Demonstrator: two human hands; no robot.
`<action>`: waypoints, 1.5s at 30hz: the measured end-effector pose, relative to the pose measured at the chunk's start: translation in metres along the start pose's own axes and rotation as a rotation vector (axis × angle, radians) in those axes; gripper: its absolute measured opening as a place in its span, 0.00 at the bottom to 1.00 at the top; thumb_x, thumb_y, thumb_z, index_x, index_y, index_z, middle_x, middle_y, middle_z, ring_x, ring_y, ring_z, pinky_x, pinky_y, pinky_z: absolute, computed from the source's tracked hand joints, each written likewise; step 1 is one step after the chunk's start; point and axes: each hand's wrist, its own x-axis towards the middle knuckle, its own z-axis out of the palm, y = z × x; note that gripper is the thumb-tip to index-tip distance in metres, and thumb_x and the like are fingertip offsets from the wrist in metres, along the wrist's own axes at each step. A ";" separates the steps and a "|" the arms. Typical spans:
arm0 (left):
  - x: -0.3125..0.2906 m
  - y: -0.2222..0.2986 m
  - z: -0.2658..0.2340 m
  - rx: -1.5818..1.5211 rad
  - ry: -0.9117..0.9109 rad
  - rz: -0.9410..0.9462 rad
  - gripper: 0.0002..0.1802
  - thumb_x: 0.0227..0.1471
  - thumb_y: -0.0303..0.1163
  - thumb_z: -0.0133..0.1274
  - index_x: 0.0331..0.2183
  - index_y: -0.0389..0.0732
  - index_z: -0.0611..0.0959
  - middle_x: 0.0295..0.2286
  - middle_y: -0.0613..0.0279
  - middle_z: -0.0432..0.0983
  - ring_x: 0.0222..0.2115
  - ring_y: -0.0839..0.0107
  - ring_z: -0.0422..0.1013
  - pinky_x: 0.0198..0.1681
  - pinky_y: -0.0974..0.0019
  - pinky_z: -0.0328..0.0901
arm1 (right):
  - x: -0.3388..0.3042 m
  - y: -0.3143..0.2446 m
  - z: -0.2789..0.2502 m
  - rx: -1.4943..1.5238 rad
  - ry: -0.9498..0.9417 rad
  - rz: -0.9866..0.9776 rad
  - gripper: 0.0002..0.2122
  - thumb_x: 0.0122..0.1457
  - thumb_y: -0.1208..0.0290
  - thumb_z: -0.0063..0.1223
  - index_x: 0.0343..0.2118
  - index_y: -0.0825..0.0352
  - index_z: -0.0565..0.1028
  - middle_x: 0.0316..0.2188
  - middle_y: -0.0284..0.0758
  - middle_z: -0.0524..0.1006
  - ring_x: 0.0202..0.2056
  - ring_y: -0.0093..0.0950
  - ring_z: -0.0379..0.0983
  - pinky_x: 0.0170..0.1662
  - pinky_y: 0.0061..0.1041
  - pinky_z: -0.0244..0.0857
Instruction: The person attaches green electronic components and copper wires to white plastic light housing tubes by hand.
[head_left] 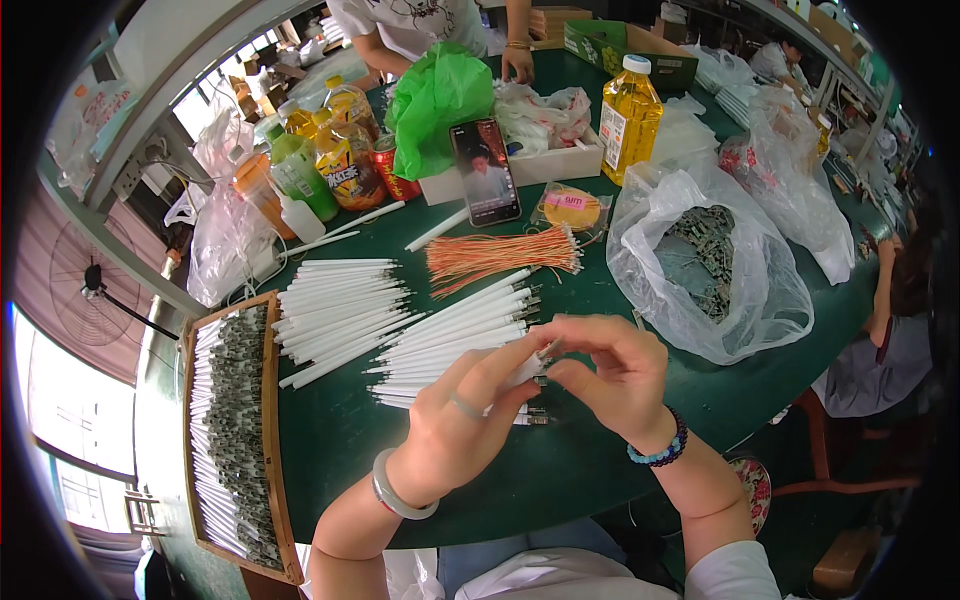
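My left hand [462, 415] is closed round a white tube [524, 371], mostly covered by the fingers. At the tube's far right end, my right hand [612, 372] pinches with thumb and forefinger; a small metallic bit [546, 352] shows there, its details too small to tell. Beneath and beyond the hands lies a fan of white tubes [455, 335] with metal pieces at their right ends. Another pile of plain white tubes [340, 310] rests to its left. Behind them is a bundle of orange wires [500, 256]. An open plastic bag [650, 290] at the right holds many small metal parts [708, 250].
A wooden tray [272, 400] full of tubes with metal ends stands at the left. On the green table [400, 490], a phone [487, 175] leans against a white box [560, 165]. Drink bottles [345, 165] and a yellow bottle [628, 120] stand behind. A co-worker [420, 30] is across the table.
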 end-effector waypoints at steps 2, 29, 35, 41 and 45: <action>0.000 -0.001 0.000 -0.005 0.022 0.057 0.23 0.34 0.17 0.58 0.38 0.35 0.74 0.24 0.57 0.73 0.22 0.70 0.71 0.24 0.73 0.67 | -0.008 0.003 0.001 0.008 -0.047 -0.035 0.16 0.45 0.84 0.54 0.40 0.72 0.70 0.35 0.40 0.74 0.36 0.25 0.72 0.39 0.20 0.67; 0.005 -0.050 0.005 0.171 -0.034 -0.086 0.07 0.38 0.21 0.56 0.25 0.34 0.75 0.22 0.57 0.72 0.21 0.65 0.71 0.25 0.69 0.66 | -0.006 0.026 -0.009 0.176 0.178 -0.027 0.24 0.48 0.86 0.43 0.49 0.68 0.54 0.44 0.43 0.66 0.44 0.31 0.67 0.47 0.27 0.60; -0.011 -0.102 0.028 -0.007 -0.162 -0.163 0.05 0.39 0.22 0.56 0.23 0.32 0.77 0.23 0.56 0.72 0.23 0.65 0.71 0.28 0.70 0.67 | 0.000 0.037 -0.021 0.069 0.177 0.064 0.18 0.51 0.84 0.43 0.46 0.68 0.59 0.45 0.38 0.65 0.44 0.28 0.67 0.46 0.24 0.59; -0.009 -0.093 0.014 0.003 -0.432 -0.214 0.23 0.34 0.37 0.61 0.34 0.36 0.76 0.36 0.51 0.70 0.39 0.57 0.67 0.41 0.62 0.63 | -0.001 0.042 -0.021 0.035 0.125 0.091 0.15 0.51 0.83 0.43 0.44 0.69 0.62 0.45 0.37 0.66 0.42 0.26 0.68 0.42 0.20 0.61; -0.026 -0.086 -0.011 0.245 -0.524 0.020 0.48 0.28 0.55 0.60 0.49 0.39 0.65 0.48 0.44 0.57 0.51 0.49 0.53 0.52 0.54 0.51 | -0.001 0.046 -0.022 0.016 0.117 0.138 0.15 0.51 0.83 0.44 0.43 0.69 0.63 0.44 0.36 0.66 0.41 0.25 0.68 0.41 0.19 0.62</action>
